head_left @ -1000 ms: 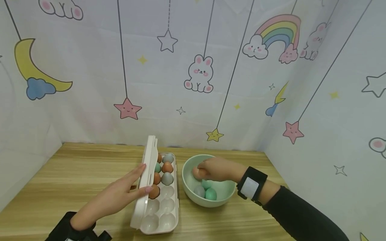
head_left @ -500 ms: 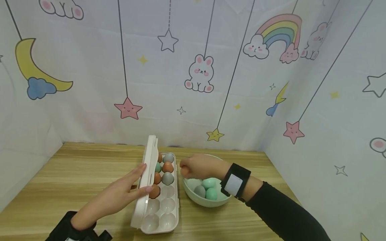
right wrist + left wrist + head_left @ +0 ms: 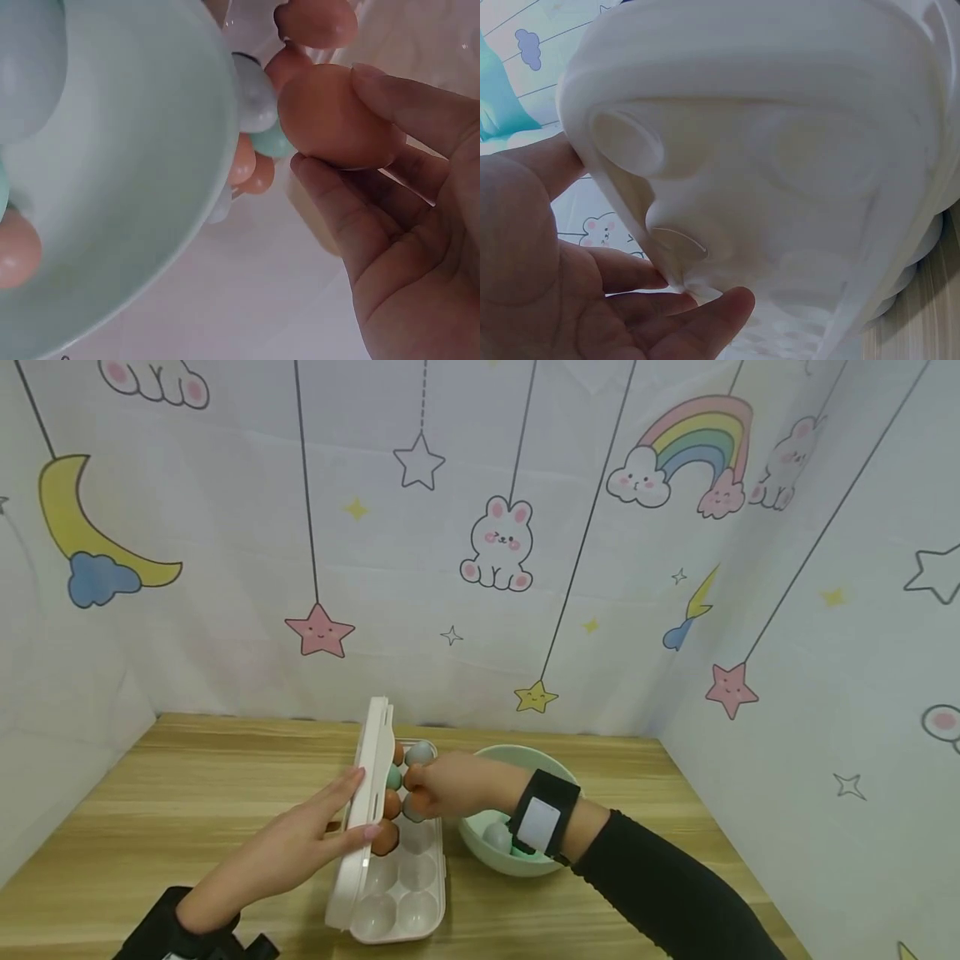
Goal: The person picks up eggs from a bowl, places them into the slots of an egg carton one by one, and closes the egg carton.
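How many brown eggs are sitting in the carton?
4. Along the lid: a near egg, a middle egg and a far egg. Other row: a single brown egg, largely hidden by the right hand in head view.

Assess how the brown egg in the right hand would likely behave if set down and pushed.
The brown egg would probably roll, given its rounded, oval body. Its smooth surface might let it slip from the right hand. It seems stiff, showing no dent between thumb and fingers.

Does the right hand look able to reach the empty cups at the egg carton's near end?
Probably yes: the right hand, holding a brown egg, is near, and the raised lid leaves the empty cups uncovered.
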A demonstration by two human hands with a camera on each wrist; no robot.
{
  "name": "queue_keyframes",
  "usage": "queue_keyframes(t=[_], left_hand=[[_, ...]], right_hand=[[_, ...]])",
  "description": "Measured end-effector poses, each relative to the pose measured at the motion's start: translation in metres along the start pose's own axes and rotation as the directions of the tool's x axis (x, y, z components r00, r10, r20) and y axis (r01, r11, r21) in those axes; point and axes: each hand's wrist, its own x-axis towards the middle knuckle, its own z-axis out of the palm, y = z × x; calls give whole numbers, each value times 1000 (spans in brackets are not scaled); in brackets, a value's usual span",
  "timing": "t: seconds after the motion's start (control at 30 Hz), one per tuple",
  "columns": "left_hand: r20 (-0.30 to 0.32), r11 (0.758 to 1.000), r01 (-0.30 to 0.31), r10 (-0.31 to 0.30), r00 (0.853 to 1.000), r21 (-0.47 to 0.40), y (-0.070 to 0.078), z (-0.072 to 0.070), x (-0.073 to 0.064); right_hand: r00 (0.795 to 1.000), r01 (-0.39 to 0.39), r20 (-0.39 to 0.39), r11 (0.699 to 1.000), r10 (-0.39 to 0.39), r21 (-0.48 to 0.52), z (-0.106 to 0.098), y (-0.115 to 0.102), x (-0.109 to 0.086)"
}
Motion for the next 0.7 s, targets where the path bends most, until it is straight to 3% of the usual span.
queue_keyframes(t=[0.43, 0.7], left_hand=[[3, 1000, -4, 4, 1000, 6, 2, 0, -1], [-9, 1000, -12, 13, 1000, 16, 2, 0, -1]], right_hand=[[998, 31, 60, 997, -27, -72, 26, -11, 21], [993, -8, 118, 1000, 7, 7, 34, -14, 25]])
